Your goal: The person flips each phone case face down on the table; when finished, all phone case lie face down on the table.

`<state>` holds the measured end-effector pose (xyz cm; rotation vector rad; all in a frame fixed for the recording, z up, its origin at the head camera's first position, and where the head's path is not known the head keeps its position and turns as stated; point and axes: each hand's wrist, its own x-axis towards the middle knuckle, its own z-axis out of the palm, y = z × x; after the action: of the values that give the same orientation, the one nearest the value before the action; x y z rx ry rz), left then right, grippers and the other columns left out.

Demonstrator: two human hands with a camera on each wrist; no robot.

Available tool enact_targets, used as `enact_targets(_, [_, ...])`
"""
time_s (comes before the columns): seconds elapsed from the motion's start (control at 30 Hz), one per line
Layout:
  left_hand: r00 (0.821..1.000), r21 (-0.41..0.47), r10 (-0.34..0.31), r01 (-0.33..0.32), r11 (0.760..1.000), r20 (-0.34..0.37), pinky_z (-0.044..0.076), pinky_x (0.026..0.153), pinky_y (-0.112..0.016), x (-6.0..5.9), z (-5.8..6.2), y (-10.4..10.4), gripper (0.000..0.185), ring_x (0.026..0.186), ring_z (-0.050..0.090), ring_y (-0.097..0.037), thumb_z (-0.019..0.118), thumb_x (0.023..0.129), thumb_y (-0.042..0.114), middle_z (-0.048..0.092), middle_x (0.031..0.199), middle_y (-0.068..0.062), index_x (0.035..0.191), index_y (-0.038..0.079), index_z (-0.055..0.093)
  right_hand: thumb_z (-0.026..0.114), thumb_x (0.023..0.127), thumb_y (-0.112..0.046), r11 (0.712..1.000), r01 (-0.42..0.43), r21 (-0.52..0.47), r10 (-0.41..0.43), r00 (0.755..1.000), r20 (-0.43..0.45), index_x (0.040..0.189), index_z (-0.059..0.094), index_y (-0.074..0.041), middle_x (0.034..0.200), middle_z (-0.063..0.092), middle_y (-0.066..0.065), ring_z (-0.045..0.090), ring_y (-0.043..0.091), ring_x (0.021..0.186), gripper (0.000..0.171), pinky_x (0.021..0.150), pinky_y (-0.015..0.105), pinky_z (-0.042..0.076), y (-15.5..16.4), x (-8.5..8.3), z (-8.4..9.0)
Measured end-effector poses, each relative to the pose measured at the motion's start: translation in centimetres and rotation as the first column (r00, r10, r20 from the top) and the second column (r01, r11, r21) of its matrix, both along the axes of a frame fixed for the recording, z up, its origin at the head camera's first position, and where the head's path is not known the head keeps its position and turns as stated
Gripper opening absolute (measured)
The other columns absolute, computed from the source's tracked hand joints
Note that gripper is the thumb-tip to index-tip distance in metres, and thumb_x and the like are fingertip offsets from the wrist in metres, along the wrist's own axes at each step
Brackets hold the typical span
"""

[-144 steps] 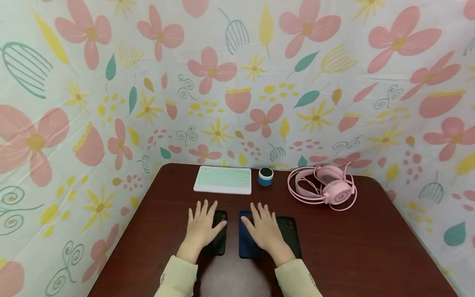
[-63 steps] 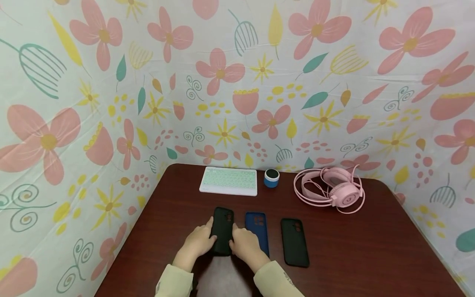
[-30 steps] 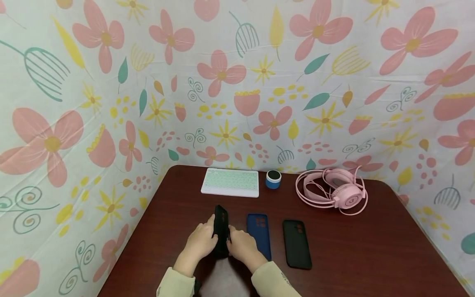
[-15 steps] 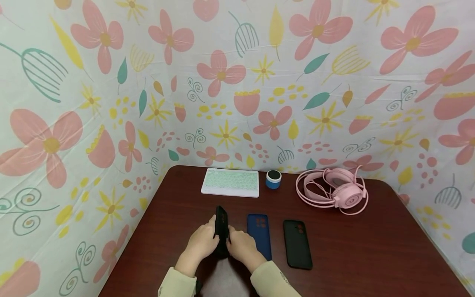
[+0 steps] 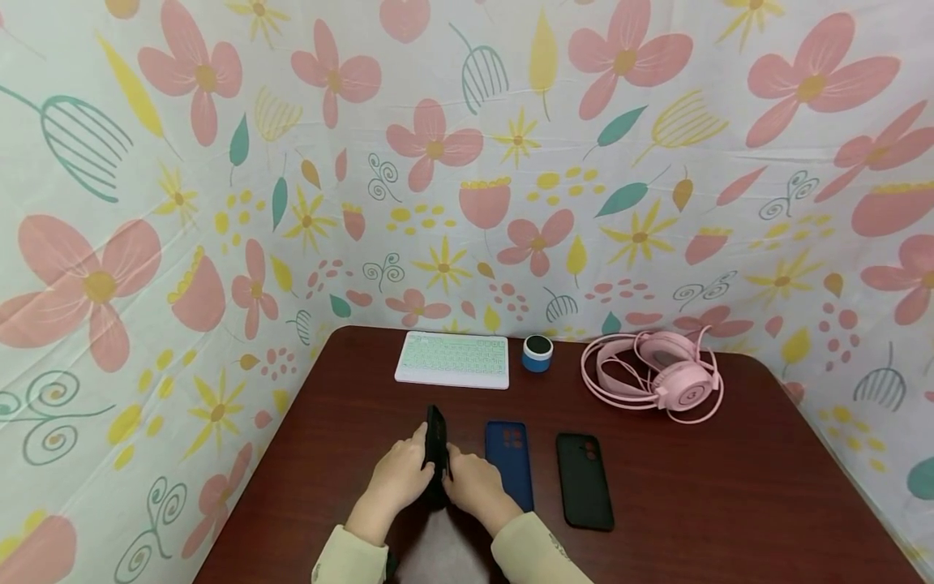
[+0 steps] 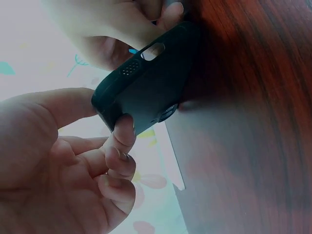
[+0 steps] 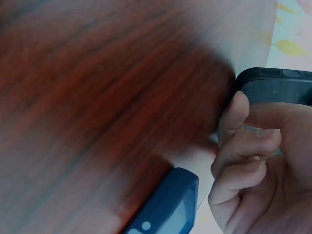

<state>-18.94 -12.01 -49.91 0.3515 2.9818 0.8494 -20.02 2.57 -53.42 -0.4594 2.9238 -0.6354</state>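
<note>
A black phone case (image 5: 436, 438) stands tilted up on its long edge at the table's middle front. My left hand (image 5: 397, 474) grips its left side, and my right hand (image 5: 474, 484) pinches the opposite, lower side. In the left wrist view, the end of the phone case (image 6: 146, 73) shows a port cutout and small speaker holes, with my left thumb and curled fingers at its corner. In the right wrist view, my right hand (image 7: 258, 161) has its fingers curled at the edge of the phone case (image 7: 273, 80).
To the right lie a blue phone case (image 5: 511, 462) and another dark phone case (image 5: 585, 483), both flat. Along the back stand a white keyboard (image 5: 454, 359), a small blue speaker (image 5: 537, 354) and pink headphones (image 5: 671, 377). A patterned cloth (image 5: 438, 227) hangs behind the brown table (image 5: 700, 487).
My hands first lay spread over the phone cases. They then took the leftmost black one by its sides and tilted it up; in the last second it has turned slightly more.
</note>
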Motion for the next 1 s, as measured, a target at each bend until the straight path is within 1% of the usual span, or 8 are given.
enact_targets(0.13, [1.0,0.008,-0.008,0.008,1.0,0.002,0.047,0.083,-0.053,0.2,0.0,0.1,0.063,0.112,0.052,-0.042,0.066,0.091,0.013,0.058,0.121,-0.026,0.143,-0.007,0.037,0.064,0.092,-0.021,1.0,0.004,-0.002,-0.004,1.0,0.016,0.139,0.05,-0.003,0.058,0.054,0.002,0.045,0.016,0.04,0.052,0.039,0.032,0.036,0.1,0.0,0.0])
enact_targets(0.33, [1.0,0.016,-0.019,0.019,1.0,-0.004,0.046,0.084,-0.053,0.3,0.2,0.3,0.064,0.114,0.051,-0.042,0.067,0.091,0.015,0.056,0.127,-0.025,0.144,-0.007,0.037,0.059,0.095,-0.022,0.998,0.004,-0.061,0.0,0.997,0.074,0.143,0.046,-0.003,0.046,0.047,-0.005,0.045,0.014,0.036,0.053,0.036,0.028,0.033,0.3,0.1,0.2])
enact_targets(0.47, [1.0,0.027,-0.016,0.016,1.0,0.002,0.045,0.086,-0.053,0.2,0.1,0.4,0.065,0.116,0.05,-0.042,0.066,0.092,0.016,0.054,0.13,-0.025,0.144,-0.006,0.036,0.058,0.096,-0.022,0.994,0.01,-0.11,0.002,0.993,0.116,0.144,0.044,-0.004,0.045,0.05,-0.008,0.048,0.012,0.037,0.053,0.037,0.028,0.036,0.6,0.0,0.4])
enact_targets(0.6, [1.0,0.042,-0.011,0.011,0.999,0.012,0.045,0.085,-0.054,0.1,0.0,0.4,0.064,0.116,0.05,-0.043,0.066,0.092,0.018,0.054,0.129,-0.025,0.144,-0.006,0.037,0.057,0.096,-0.022,0.99,0.014,-0.143,0.004,0.991,0.13,0.143,0.046,-0.004,0.048,0.053,-0.007,0.051,0.01,0.038,0.051,0.039,0.03,0.04,0.8,-0.1,0.5])
enact_targets(0.73, [0.999,0.079,-0.022,0.02,0.997,0.025,0.045,0.086,-0.055,0.0,-0.1,0.4,0.062,0.115,0.051,-0.044,0.063,0.095,0.021,0.056,0.126,-0.026,0.145,-0.005,0.037,0.051,0.1,-0.025,0.982,0.027,-0.187,0.002,0.988,0.153,0.141,0.05,-0.005,0.053,0.056,-0.005,0.054,0.012,0.04,0.045,0.045,0.034,0.044,0.9,-0.3,0.7])
enact_targets(0.83, [0.998,0.116,-0.029,0.023,0.993,0.051,0.043,0.088,-0.057,-0.1,0.0,0.4,0.059,0.116,0.05,-0.044,0.057,0.098,0.025,0.055,0.127,-0.026,0.145,-0.004,0.036,0.043,0.104,-0.029,0.978,0.032,-0.206,0.004,0.986,0.169,0.14,0.05,-0.005,0.055,0.056,-0.004,0.055,0.014,0.042,0.044,0.054,0.038,0.049,0.9,-0.4,0.7])
enact_targets(0.93, [0.996,0.127,-0.014,0.003,0.992,0.087,0.041,0.09,-0.057,-0.2,0.2,0.6,0.054,0.118,0.049,-0.043,0.048,0.103,0.029,0.054,0.129,-0.025,0.147,0.0,0.036,0.034,0.105,-0.038,0.972,0.042,-0.23,0.003,0.981,0.193,0.138,0.052,-0.005,0.058,0.057,-0.004,0.057,0.015,0.044,0.05,0.062,0.04,0.05,1.0,-0.4,0.8])
enact_targets(1.0, [0.995,0.12,-0.005,-0.007,0.993,0.096,0.041,0.091,-0.057,-0.3,0.2,0.7,0.051,0.119,0.049,-0.043,0.044,0.104,0.028,0.054,0.13,-0.023,0.147,0.001,0.036,0.029,0.104,-0.047,0.963,0.057,-0.262,0.003,0.975,0.222,0.131,0.058,-0.005,0.06,0.058,-0.003,0.057,0.017,0.045,0.058,0.062,0.041,0.05,1.0,-0.5,0.8])
